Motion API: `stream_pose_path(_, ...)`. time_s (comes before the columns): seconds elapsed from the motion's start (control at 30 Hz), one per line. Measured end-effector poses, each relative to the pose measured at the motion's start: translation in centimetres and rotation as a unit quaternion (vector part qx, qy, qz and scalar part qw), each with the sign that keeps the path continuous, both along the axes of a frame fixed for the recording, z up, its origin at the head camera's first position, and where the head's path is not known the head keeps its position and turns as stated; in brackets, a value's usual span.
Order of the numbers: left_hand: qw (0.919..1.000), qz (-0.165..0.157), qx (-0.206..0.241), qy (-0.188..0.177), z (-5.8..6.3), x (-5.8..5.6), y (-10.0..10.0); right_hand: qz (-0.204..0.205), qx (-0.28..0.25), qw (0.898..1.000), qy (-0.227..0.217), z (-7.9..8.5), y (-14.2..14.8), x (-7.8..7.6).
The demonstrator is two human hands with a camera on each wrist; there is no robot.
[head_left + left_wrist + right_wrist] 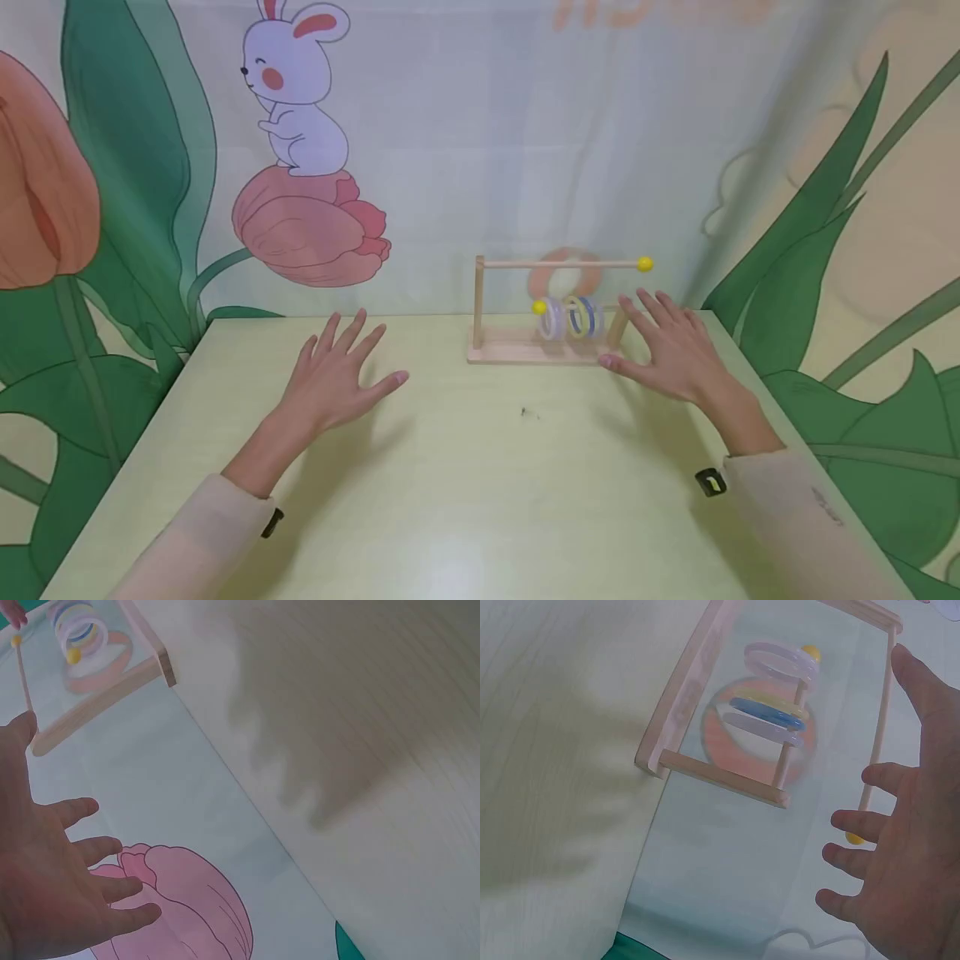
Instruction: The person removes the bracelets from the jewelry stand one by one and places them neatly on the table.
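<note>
A wooden ring stand [510, 348] is at the back of the table, right of centre. Its upper rod [562, 264] runs from the tall left post to a yellow ball at the right. The lower rod comes off the shorter right post and carries several rings: lilac, yellow and a blue ring [761, 712]. My right hand [678, 354] is spread beside the stand's right end, overlapping its base edge in the head view, holding nothing. Left of the stand, my left hand [330, 383] hovers over the table with spread fingers, also holding nothing.
The pale table [450, 483] ends at a printed cloth backdrop [450, 167] close behind the stand. A small dark mark [525, 412] shows on the tabletop in front of the stand. Small black devices [710, 482] sit at both sleeve cuffs.
</note>
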State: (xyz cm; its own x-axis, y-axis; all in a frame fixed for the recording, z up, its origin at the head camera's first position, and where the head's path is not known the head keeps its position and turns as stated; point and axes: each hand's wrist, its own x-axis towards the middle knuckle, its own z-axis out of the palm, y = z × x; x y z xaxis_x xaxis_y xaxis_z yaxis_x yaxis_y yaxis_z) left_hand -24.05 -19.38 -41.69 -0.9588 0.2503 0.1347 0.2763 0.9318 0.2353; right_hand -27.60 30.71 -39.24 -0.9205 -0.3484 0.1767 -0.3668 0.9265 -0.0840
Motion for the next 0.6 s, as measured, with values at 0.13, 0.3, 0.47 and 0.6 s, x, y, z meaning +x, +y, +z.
stream_pose_path(0.13, 1.0000, -0.002, -0.001, 0.001, 0.15, -0.11, 0.01, -0.005, 0.008, 1.000, 0.000, 0.40, 0.06, -0.05)
stream_pose_path(0.3, 1.0000, -0.003, -0.009, 0.000, 0.06, -0.19, 0.19, -0.010, 0.004, 1.000, 0.002, 0.38, 0.40, 0.15)
stream_pose_path(0.47, 1.0000, -0.005, -0.003, 0.002, 0.21, -0.25, 0.35, -0.007, -0.005, 1.000, -0.001, 0.57, 0.56, 0.18)
stream_pose_path(0.6, 0.9999, -0.014, 0.003, 0.009, 0.84, -0.38, 0.52, -0.006, -0.018, 1.000, -0.008, 0.80, 0.76, 0.35)
